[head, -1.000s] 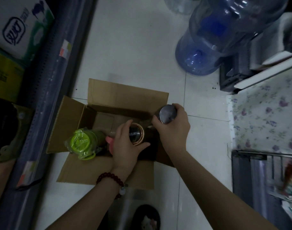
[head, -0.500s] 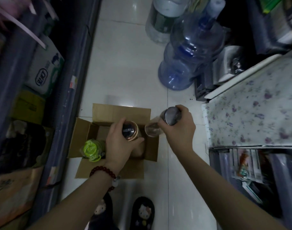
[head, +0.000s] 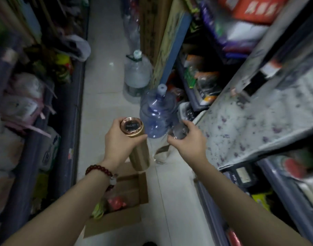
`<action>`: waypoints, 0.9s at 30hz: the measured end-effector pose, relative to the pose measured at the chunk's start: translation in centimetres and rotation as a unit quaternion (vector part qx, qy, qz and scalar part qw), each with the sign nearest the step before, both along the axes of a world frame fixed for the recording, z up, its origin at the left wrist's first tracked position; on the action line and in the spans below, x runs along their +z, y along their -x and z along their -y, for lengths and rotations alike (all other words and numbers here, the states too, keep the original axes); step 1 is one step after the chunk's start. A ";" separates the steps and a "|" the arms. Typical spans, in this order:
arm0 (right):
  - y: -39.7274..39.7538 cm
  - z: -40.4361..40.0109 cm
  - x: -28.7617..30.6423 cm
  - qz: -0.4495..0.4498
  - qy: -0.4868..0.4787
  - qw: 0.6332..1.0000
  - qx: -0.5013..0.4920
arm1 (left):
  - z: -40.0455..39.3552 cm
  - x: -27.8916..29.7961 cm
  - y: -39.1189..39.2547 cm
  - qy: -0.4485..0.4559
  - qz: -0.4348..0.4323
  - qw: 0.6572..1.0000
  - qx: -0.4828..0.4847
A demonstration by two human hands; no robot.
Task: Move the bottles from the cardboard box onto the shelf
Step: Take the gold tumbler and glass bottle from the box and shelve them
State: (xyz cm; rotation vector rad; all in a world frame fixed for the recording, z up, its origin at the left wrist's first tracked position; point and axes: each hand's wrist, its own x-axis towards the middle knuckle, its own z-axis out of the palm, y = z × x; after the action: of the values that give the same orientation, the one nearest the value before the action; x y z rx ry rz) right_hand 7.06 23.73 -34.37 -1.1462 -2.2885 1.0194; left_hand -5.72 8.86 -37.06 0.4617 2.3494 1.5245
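My left hand [head: 121,141] grips a gold metal bottle [head: 138,153] near its copper-rimmed top, upright above the aisle floor. A clear glass bottle [head: 162,151] with a silver lid hangs from my right hand [head: 186,141], close to the left edge of the shelf [head: 255,125] with flowered lining. The cardboard box [head: 132,190] lies open on the floor below my left forearm. Inside it a green-lidded bottle [head: 98,209] and a pink item [head: 116,201] show; the rest is hidden by my arm.
Two large water jugs, one blue [head: 156,114] and one clear [head: 137,77], stand on the white tiled floor ahead. Crowded shelving [head: 27,107] lines the left side and more stocked racks [head: 276,183] the right. The aisle between them is narrow.
Both hands have lifted their bottles out of the box and up toward the right-hand shelf. The view has tilted up from the box to the aisle.
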 end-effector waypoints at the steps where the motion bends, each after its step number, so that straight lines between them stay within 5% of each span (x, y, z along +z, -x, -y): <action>1: -0.6 -0.4 2.1 -0.010 0.001 1.000 -0.002 | -0.6 2.1 0.2 -0.016 -0.002 1.000 -0.019; 14: -10.7 -4.0 27.6 -0.065 -0.096 0.990 -0.076 | -10.9 27.3 -4.3 -0.135 -0.071 0.960 -0.233; 27: -26.3 -5.1 45.6 -0.218 -0.190 0.936 -0.201 | -18.6 47.0 -20.0 -0.302 -0.069 0.849 -0.429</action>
State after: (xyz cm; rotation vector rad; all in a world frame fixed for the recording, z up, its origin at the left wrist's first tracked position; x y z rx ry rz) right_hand 33.38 28.84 11.20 -1.0378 -1.7069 0.5679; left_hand 14.23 27.44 9.97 1.5497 1.2947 1.6919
